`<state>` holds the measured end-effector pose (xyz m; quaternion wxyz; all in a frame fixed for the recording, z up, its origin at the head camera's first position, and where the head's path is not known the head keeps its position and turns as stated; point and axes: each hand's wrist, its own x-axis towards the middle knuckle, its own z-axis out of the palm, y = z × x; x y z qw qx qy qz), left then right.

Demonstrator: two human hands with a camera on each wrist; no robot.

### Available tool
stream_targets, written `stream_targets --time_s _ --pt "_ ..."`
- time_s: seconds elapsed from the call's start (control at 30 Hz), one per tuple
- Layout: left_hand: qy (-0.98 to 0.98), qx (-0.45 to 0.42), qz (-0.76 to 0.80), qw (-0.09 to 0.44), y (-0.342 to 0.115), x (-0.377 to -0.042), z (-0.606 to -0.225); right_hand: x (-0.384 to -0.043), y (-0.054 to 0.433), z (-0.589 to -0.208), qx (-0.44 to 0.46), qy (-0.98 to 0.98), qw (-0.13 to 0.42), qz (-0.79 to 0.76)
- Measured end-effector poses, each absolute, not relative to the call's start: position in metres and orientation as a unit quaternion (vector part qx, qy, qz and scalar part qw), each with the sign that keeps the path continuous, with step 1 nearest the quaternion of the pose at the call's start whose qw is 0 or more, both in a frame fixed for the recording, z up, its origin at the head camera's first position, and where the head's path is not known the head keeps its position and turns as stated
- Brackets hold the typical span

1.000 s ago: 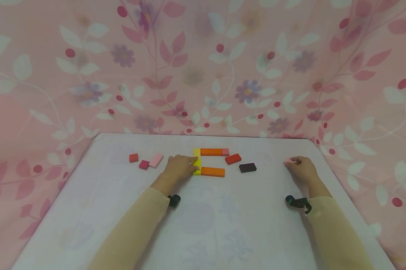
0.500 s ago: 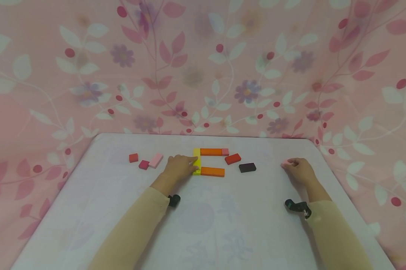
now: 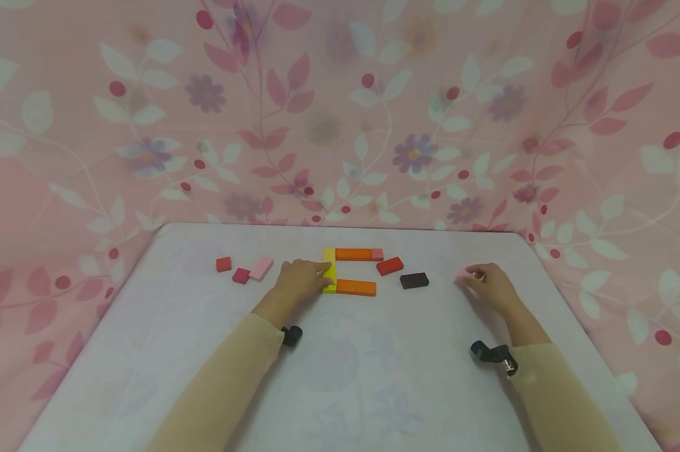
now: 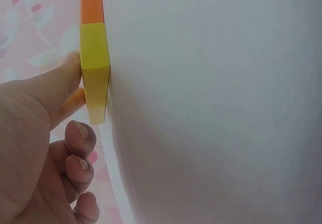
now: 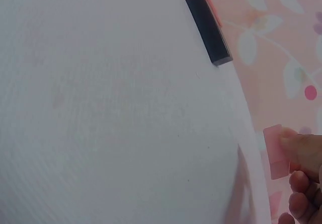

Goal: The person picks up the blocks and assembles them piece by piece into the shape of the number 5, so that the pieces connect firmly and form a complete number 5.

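Note:
My left hand (image 3: 304, 279) rests over the yellow block (image 3: 329, 270), thumb and index finger extended to its upper face. In the left wrist view, the yellow block (image 4: 95, 50) has both digits on one side, while the other fingers curl loosely. An orange block (image 3: 353, 254) adjoins its far end with a small pink block (image 3: 377, 255) beyond; another orange block (image 3: 356, 287) adjoins its near end. On the right, my right hand (image 3: 495, 285) pinches a light pink block (image 3: 463, 276) between thumb and finger. The right wrist view shows this pink block (image 5: 276, 153) held above the tabletop.
Between the hands lie a red block (image 3: 390, 266) and a black block (image 3: 415, 280). Left of the left hand are a pink oblong block (image 3: 262, 269), a dark pink block (image 3: 241, 276) and a small red block (image 3: 223, 264). Floral cloth (image 3: 340, 125) hangs behind the white table (image 3: 340, 376).
My right hand has moved left with the pink block, closer to the black block. My left hand and the joined blocks have stayed in place.

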<state>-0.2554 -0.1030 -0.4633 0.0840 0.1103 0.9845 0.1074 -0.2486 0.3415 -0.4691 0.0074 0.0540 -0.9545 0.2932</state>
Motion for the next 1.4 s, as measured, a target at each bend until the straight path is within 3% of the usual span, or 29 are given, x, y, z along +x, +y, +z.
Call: stream_targets --time_s 0.23,1.1,1.4 --pt "0.984 0.109 0.109 0.087 -0.104 -0.256 -0.465 -0.244 0.321 -0.463 0.092 -0.954 0.025 0.285" --pt "0.985 0.103 0.11 0.089 -0.103 -0.258 -0.467 -0.243 0.238 -0.455 0.17 -0.941 -0.046 0.287" --pt "0.984 0.103 0.108 0.094 -0.103 -0.258 -0.466 -0.241 0.22 -0.455 0.196 -0.934 -0.045 0.295"
